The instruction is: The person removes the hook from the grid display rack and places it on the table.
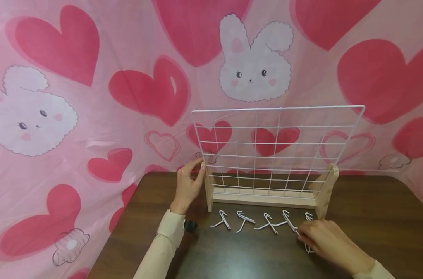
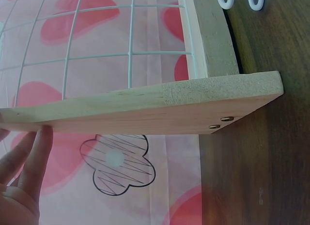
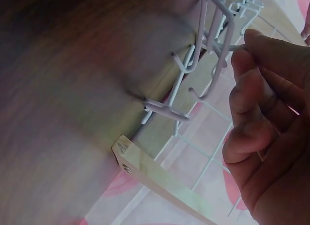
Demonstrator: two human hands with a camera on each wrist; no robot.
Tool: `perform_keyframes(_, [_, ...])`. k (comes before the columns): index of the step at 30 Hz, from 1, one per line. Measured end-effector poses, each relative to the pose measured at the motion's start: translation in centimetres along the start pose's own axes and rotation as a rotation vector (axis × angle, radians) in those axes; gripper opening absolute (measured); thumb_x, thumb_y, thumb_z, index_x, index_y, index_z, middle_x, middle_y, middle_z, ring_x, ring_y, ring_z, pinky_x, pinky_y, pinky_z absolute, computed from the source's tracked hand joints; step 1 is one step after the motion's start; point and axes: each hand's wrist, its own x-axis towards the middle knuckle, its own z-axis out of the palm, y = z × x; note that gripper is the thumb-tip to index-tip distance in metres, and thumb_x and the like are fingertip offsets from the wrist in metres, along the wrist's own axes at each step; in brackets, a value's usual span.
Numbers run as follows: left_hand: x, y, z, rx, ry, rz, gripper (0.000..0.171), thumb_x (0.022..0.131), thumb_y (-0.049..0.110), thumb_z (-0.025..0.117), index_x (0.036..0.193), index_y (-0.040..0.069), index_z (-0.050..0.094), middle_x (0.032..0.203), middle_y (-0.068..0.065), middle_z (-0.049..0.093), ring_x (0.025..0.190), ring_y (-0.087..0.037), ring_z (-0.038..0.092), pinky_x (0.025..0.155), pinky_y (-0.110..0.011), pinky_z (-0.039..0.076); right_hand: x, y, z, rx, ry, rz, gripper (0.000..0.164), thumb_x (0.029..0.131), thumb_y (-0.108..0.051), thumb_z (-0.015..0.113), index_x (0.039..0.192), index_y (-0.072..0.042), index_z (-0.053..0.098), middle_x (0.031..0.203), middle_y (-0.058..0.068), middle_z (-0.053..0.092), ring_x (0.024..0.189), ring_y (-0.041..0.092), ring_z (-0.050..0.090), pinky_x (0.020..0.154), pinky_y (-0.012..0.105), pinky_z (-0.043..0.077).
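Observation:
A white wire grid panel (image 1: 275, 143) stands in a pale wooden stand (image 1: 263, 198) on the table. My left hand (image 1: 188, 188) grips the upper end of the stand's left side post (image 2: 121, 113); its fingers lie against the post's outer face in the left wrist view. My right hand (image 1: 326, 240) pinches a white wire hook (image 3: 227, 36) between thumb and forefinger, in front of the stand's right post (image 1: 326, 190). Part of that hook is hidden behind the hand in the head view. Several similar hooks (image 1: 225, 221) lie in a row before the stand.
The dark brown wooden table (image 1: 232, 255) runs back to a pink cloth backdrop (image 1: 134, 38) with hearts and rabbit faces. Two screw heads (image 2: 226, 119) show low on the left post. A small dark object (image 1: 190, 226) shows beside my left wrist.

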Motion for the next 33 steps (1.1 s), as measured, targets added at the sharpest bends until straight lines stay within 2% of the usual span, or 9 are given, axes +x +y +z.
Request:
perform_keyframes(11, [0.4,0.2,0.0,-0.007,-0.015,0.01,0.022,0.09,0.003,0.062,0.111,0.0,0.069,0.094,-0.02,0.073,0.078,-0.031,0.072,0.061,-0.028,0.06,0.5,0.1,0.9,0.003,0.016,-0.013,0.029,0.065,-0.023,0.085,0.065,-0.032,0.057,0.06,-0.028,0.045,0.055,-0.013,0.034,0.045,0.017,0.026])
perform_keyframes(19, [0.5,0.2,-0.1,0.002,-0.006,0.017,0.023,0.089,0.001,0.062,0.111,0.0,0.069,0.094,-0.02,0.073,0.078,-0.03,0.072,0.062,-0.027,0.06,1.1,0.1,1.0,-0.021,-0.067,0.014,0.029,0.066,-0.026,0.084,0.059,-0.032,0.057,0.055,-0.028,0.044,0.052,-0.01,0.034,0.044,0.019,0.025])
perform_keyframes(23, [0.5,0.1,-0.1,-0.002,-0.005,0.012,0.023,0.089,0.002,0.063,0.112,0.0,0.069,0.094,-0.02,0.073,0.078,-0.03,0.072,0.062,-0.03,0.06,1.3,0.1,1.0,-0.042,-0.088,0.033,0.032,0.066,-0.027,0.084,0.056,-0.034,0.054,0.052,-0.027,0.04,0.05,-0.009,0.034,0.043,0.02,0.024])
perform_keyframes(30, [0.1,0.2,-0.1,-0.016,-0.01,-0.023,0.024,0.09,0.002,0.063,0.113,0.001,0.069,0.097,-0.02,0.073,0.08,-0.031,0.072,0.064,-0.041,0.061,1.1,-0.2,1.2,-0.049,-0.117,0.052,0.029,0.065,-0.029,0.084,0.055,-0.034,0.057,0.049,-0.025,0.044,0.048,-0.006,0.038,0.042,0.022,0.025])
perform_keyframes(33, [0.0,0.2,0.0,-0.017,-0.01,-0.021,0.024,0.089,0.001,0.063,0.113,0.001,0.069,0.097,-0.021,0.073,0.08,-0.031,0.072,0.065,-0.04,0.061,1.1,-0.3,1.3,-0.057,-0.128,0.057,0.029,0.065,-0.031,0.084,0.055,-0.035,0.057,0.049,-0.024,0.045,0.048,-0.005,0.04,0.042,0.023,0.025])
